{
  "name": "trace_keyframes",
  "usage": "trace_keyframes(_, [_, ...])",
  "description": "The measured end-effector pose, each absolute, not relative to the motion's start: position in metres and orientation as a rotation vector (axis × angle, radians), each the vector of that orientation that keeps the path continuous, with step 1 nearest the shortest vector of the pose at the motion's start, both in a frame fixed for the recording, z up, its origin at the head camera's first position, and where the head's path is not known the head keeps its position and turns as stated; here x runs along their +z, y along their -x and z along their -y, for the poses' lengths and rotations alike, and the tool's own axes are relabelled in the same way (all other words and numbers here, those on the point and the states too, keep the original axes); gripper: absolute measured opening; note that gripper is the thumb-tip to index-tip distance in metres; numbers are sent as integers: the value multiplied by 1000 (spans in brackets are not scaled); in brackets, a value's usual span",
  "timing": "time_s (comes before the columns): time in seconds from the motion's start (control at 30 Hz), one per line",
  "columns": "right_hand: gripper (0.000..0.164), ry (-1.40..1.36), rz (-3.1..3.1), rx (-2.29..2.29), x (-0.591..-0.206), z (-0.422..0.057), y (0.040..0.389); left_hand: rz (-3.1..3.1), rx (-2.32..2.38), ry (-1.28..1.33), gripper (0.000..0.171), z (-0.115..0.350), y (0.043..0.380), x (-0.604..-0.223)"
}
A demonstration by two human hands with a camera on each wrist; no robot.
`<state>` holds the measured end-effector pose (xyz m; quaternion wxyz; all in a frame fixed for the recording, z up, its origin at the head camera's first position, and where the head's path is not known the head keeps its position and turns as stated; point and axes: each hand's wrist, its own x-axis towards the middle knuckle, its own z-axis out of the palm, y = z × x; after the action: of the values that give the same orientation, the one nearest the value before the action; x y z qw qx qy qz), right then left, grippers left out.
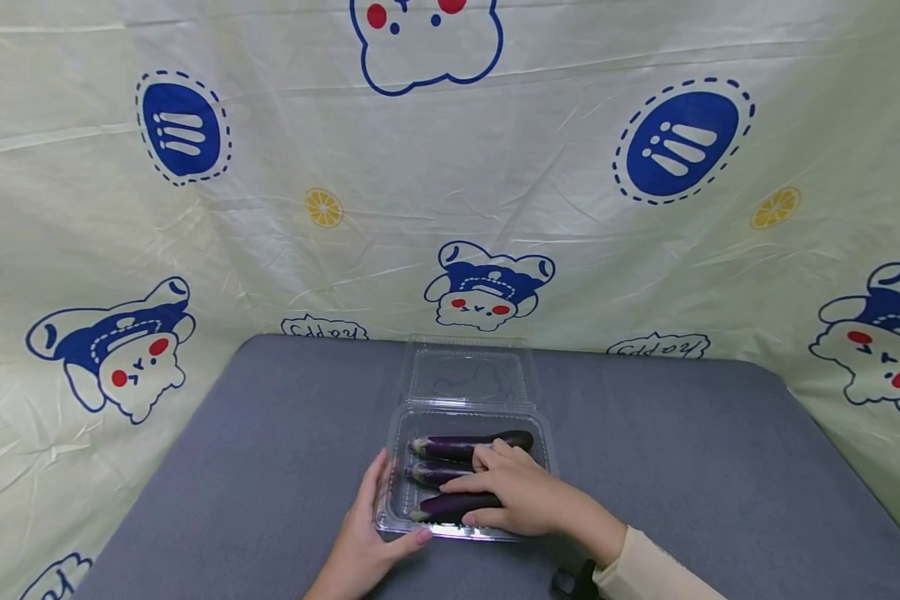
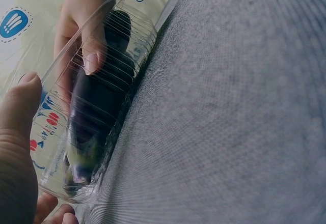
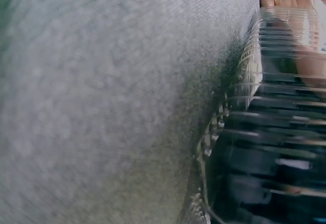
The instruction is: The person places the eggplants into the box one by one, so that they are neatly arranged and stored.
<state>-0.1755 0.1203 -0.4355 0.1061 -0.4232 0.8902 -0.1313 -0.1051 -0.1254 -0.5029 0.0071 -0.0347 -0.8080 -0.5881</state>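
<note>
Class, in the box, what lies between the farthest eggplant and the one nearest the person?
A third eggplant, partly covered by the right hand, as the head view shows.

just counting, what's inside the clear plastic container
Three purple eggplants lie in the container, the right hand over them. The hand hides parts of them and anything directly beneath it.

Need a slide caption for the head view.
Right hand grips the nearest of three eggplants in an open clear container while the left hand holds the container's corner.
</note>
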Motion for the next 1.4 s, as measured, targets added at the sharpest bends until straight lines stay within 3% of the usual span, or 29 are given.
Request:
trace_keyframes(0.8, [48,1271,-2706,-400,-442,-127,177,2536,-1871,86,116,126,105,-503])
trace_keyframes(1.23, [44,1021,-2985,-672,-445,-156,184,2558,-1842,111,119,129,107,-502])
trace_keyframes(1.4, [41,910,-3082,-799,-450,-172,197,2545,-1823,142,110,129,107,-500])
